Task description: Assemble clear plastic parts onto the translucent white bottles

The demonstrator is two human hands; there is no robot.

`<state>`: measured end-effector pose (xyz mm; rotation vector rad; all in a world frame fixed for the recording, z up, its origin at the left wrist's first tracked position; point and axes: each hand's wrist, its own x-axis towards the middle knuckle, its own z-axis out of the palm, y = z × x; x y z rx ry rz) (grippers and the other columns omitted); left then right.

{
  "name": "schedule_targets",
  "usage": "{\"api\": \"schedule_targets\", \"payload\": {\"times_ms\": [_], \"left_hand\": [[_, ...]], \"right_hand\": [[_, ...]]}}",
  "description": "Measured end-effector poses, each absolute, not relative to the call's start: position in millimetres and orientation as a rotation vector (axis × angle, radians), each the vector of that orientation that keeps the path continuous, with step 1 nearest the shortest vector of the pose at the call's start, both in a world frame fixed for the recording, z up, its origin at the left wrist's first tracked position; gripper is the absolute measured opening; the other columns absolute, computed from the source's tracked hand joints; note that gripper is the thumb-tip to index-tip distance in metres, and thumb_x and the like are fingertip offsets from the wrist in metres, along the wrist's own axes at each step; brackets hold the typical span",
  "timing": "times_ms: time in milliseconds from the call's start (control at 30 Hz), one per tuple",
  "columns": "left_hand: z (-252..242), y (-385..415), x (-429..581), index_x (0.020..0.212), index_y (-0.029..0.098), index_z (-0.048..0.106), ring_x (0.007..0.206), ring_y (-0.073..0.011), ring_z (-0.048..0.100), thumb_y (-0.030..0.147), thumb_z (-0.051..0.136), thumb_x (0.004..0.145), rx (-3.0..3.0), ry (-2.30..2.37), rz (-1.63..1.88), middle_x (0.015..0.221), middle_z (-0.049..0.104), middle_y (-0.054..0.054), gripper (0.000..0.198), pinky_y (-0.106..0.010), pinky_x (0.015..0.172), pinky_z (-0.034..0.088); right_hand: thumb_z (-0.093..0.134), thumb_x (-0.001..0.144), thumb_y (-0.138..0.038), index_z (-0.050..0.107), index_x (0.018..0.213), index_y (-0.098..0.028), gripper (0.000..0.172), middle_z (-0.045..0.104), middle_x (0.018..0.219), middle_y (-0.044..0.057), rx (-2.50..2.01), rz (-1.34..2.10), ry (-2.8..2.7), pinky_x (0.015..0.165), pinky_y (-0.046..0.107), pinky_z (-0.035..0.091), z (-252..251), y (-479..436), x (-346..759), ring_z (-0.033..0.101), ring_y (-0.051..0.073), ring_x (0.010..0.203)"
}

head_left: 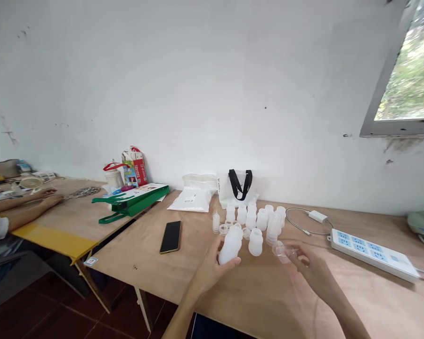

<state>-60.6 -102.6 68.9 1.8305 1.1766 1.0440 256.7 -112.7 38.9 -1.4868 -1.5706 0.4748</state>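
Observation:
My left hand (pixel 210 268) grips a white translucent plastic bottle (pixel 230 246) around its body, with the bottle tilted. My right hand (pixel 313 270) pinches a small clear plastic cap (pixel 281 252) between fingers and thumb. Just beyond both hands, a cluster of several white plastic bottles (pixel 255 242) and small translucent rings (pixel 223 229) stands on the wooden table (pixel 137 266). The nearest standing bottle is very close to the one in my left hand.
A black smartphone (pixel 170 237) lies left of my hands. A white power strip (pixel 372 254) with a cable lies to the right. White bags stand against the wall. On a separate table at left, a co-worker's hands (pixel 45 197) rest near green bags.

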Motion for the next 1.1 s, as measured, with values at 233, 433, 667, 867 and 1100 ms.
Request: {"api": "schedule_targets", "payload": {"times_ms": [233, 433, 667, 867, 1100], "left_hand": [[88.0, -112.9, -64.7, 0.115, 0.021, 0.072, 0.105, -0.0270, 0.067, 0.050, 0.069, 0.088, 1.941, 1.095, 0.978, 0.113, 0.074, -0.005, 0.040, -0.034, 0.092, 0.053], [81.6, -113.6, -60.1, 0.115, 0.024, 0.074, 0.109, -0.0300, 0.067, 0.049, 0.072, 0.083, 1.986, 1.132, 0.952, 0.117, 0.076, -0.004, 0.040, -0.038, 0.099, 0.052], [89.6, -117.5, -64.7, 0.117, 0.023, 0.074, 0.112, -0.0291, 0.066, 0.046, 0.071, 0.085, 1.965, 1.118, 0.965, 0.120, 0.075, -0.004, 0.039, -0.038, 0.100, 0.052], [89.6, -119.7, -62.9, 0.118, 0.025, 0.069, 0.114, -0.0273, 0.065, 0.046, 0.074, 0.085, 1.948, 1.050, 0.895, 0.120, 0.072, -0.003, 0.039, -0.035, 0.101, 0.049], [81.1, -122.5, -53.0, 0.112, 0.025, 0.043, 0.088, -0.0165, 0.060, 0.047, 0.073, 0.085, 1.644, 0.961, 1.020, 0.107, 0.059, 0.000, 0.046, -0.025, 0.074, 0.049]], "right_hand": [[0.071, 0.091, -0.054, 0.072, 0.126, -0.027, 0.044, 0.074, 0.128, 0.011, -1.094, 0.672, -1.435, 0.096, 0.039, 0.063, 72.2, -136.0, 247.4, 0.072, 0.028, 0.114], [0.072, 0.092, -0.051, 0.075, 0.121, -0.026, 0.039, 0.073, 0.130, 0.012, -1.011, 0.770, -1.515, 0.101, 0.044, 0.062, 62.8, -136.4, 232.5, 0.069, 0.032, 0.122], [0.075, 0.090, -0.049, 0.074, 0.122, -0.027, 0.039, 0.073, 0.133, 0.010, -1.021, 0.718, -1.376, 0.106, 0.042, 0.059, 58.4, -134.5, 232.8, 0.065, 0.031, 0.129], [0.077, 0.088, -0.050, 0.078, 0.114, -0.027, 0.035, 0.074, 0.129, 0.011, -0.934, 0.821, -1.550, 0.104, 0.046, 0.060, 60.1, -137.5, 220.2, 0.068, 0.031, 0.125], [0.079, 0.086, -0.053, 0.079, 0.114, -0.026, 0.040, 0.075, 0.128, 0.011, -0.973, 0.752, -1.531, 0.105, 0.046, 0.060, 61.8, -139.4, 214.7, 0.070, 0.030, 0.122]]}}
